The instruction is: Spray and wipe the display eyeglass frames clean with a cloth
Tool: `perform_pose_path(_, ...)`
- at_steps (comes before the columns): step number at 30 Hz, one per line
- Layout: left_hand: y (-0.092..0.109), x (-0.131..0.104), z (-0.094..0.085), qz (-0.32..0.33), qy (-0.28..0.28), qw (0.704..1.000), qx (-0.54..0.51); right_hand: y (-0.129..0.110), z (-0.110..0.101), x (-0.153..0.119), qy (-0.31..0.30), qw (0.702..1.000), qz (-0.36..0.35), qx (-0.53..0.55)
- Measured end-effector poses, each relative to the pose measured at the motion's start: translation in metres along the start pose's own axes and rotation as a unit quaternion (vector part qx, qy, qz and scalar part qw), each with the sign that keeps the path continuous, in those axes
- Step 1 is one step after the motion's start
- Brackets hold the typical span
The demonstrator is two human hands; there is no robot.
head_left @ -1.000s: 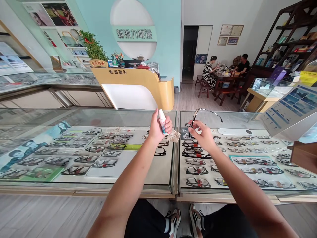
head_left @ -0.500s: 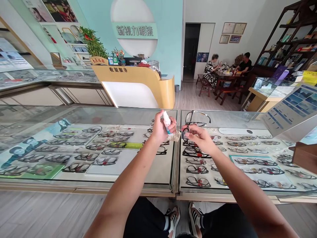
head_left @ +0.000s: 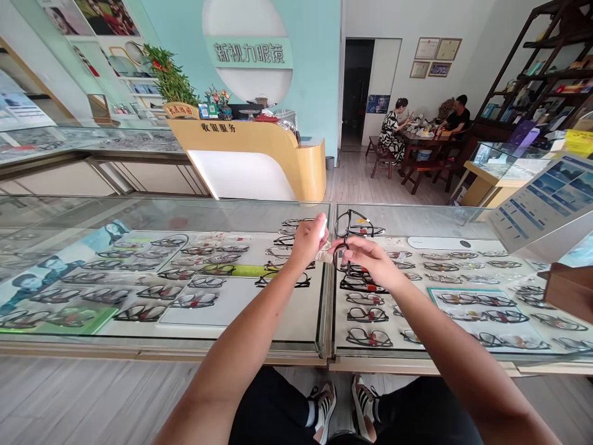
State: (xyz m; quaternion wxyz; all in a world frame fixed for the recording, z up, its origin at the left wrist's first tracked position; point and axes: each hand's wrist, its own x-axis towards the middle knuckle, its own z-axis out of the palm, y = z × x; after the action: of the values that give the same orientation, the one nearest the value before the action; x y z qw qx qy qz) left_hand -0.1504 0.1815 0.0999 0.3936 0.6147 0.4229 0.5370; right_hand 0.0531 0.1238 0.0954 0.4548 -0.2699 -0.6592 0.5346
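My left hand (head_left: 307, 242) is closed around a small white spray bottle (head_left: 323, 229), its thumb up at the top; most of the bottle is hidden behind the fingers. A pale crumpled cloth (head_left: 325, 253) pokes out below the same hand, toward the right. In my right hand (head_left: 370, 258) a pair of dark-rimmed eyeglasses (head_left: 343, 224) is pinched near the lower lens. The glasses stand on end, one lens above the other, with the bottle's top facing them across a short gap. Both hands are above the glass display counter (head_left: 296, 349).
Rows of eyeglasses (head_left: 369, 315) lie inside the counter under the glass. At the right stand a tilted display board (head_left: 551, 204) and a brown box (head_left: 572, 290). Beyond are a cash desk (head_left: 250, 164) and two people seated at a wooden table (head_left: 419, 137).
My left hand has turned the spray bottle's top toward the glasses, so less of the bottle shows. The glasses have shifted slightly left and stand more squarely to the bottle.
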Motion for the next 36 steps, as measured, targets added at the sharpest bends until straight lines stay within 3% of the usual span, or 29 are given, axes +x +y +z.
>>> perform_pose_path(6, 0.001, -0.002, -0.001, 0.03, -0.008, 0.997, 0.064, -0.002, 0.001, -0.001, -0.004, 1.0, 0.01, -0.015)
perform_pose_path(14, -0.004, -0.003, 0.0, 0.015, -0.008, 0.999, 0.034, -0.003, -0.002, 0.0, 0.007, 1.0, 0.008, -0.006)
perform_pose_path(22, 0.007, -0.009, 0.002, 0.046, -0.092, 0.991, 0.089, -0.001, -0.013, 0.004, 0.09, 0.995, -0.017, -0.04)
perform_pose_path(26, 0.007, -0.011, 0.003, 0.037, -0.108, 0.989, 0.091, 0.0, -0.014, 0.005, 0.096, 0.994, -0.013, -0.045)
perform_pose_path(28, 0.008, -0.009, 0.0, 0.028, -0.075, 0.995, 0.062, 0.0, -0.014, 0.005, 0.097, 0.994, -0.011, -0.055)
perform_pose_path(31, 0.007, 0.0, -0.014, 0.03, 0.018, 0.999, 0.026, -0.001, -0.016, 0.005, 0.101, 0.993, -0.013, -0.057)
perform_pose_path(36, -0.015, 0.034, -0.062, 0.005, 0.187, 0.98, 0.071, -0.001, -0.02, 0.005, 0.111, 0.992, -0.011, -0.064)
